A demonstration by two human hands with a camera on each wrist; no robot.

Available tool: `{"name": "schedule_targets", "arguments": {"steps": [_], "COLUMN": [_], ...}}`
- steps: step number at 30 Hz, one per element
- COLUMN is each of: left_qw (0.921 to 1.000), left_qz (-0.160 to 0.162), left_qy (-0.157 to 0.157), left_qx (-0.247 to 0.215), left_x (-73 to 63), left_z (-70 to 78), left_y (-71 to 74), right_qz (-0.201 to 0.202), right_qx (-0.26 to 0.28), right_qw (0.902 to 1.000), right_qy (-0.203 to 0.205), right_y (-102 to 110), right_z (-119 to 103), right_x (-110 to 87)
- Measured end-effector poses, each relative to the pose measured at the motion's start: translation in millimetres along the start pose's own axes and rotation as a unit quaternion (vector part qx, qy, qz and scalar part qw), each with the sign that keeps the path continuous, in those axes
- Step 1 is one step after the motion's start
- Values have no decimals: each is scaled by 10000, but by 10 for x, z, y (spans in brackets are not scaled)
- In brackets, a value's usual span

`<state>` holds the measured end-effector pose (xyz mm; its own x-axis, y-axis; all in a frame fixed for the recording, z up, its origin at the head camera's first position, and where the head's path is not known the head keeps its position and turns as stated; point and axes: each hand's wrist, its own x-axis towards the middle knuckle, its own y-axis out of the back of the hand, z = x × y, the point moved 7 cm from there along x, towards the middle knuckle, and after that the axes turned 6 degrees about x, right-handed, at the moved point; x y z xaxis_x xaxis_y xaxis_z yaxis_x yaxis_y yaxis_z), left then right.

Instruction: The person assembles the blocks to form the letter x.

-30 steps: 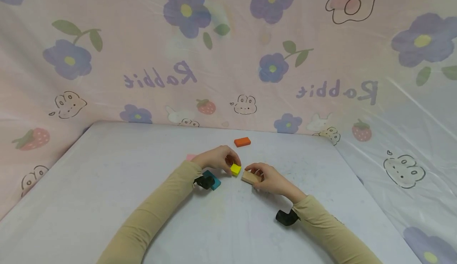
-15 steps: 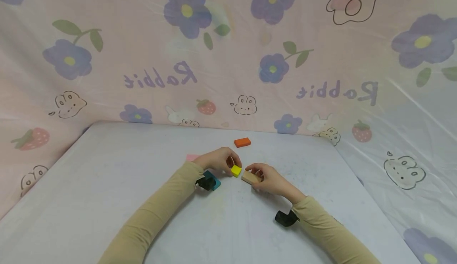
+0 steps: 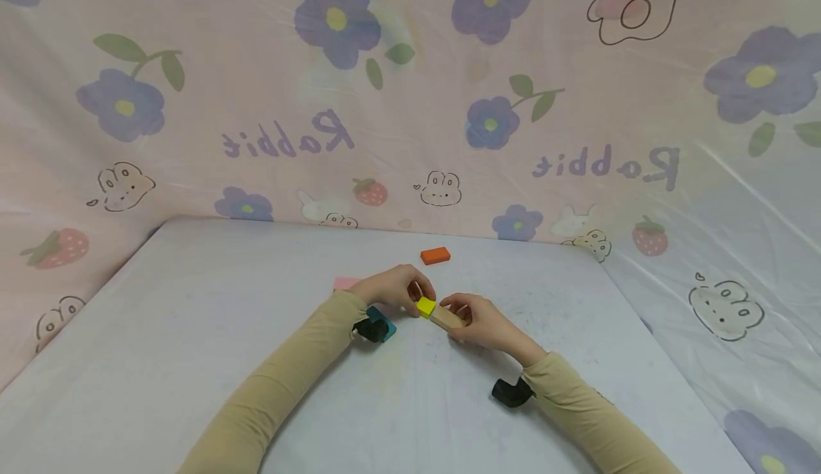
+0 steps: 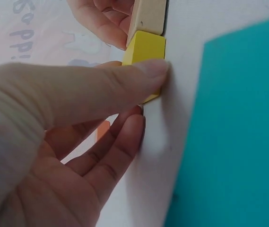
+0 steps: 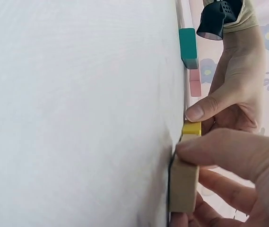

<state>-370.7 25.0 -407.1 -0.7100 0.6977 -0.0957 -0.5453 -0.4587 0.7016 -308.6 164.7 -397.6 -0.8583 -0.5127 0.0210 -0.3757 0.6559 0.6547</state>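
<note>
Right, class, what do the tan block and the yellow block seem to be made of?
Tan block: probably bare, smooth wood, from its natural pale colour and small dark fleck. Yellow block: perhaps painted wood, with even, smooth colour; no grain shows, so plastic is possible.

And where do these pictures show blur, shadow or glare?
Left wrist: the teal block looks out of focus, and a soft shadow lies on the table; right wrist: a dim shadow lies beside the wooden block; head: pale glare streaks show on the curtain, at right.
</note>
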Motion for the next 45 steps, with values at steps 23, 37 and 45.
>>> {"name": "schedule_targets", "arguments": {"steps": [23, 37, 45], "left_qw": [9998, 9994, 9993], "left_qz": [169, 239, 280], "left_qy": [3, 79, 41], "left_qx": [-108, -232, -248], "left_x": [-75, -86, -80], "left_z": [-63, -82, -93], "left_y": [90, 120, 115], "right_qz": [-372, -256, -176], "right_qx": [405, 301, 304], "right_qw": [9983, 9992, 9993], "right_qy": [-172, -105, -97], "right_y": [54, 27, 22], "right_z": [71, 40, 30], "right_x": [-98, -63, -62]}}
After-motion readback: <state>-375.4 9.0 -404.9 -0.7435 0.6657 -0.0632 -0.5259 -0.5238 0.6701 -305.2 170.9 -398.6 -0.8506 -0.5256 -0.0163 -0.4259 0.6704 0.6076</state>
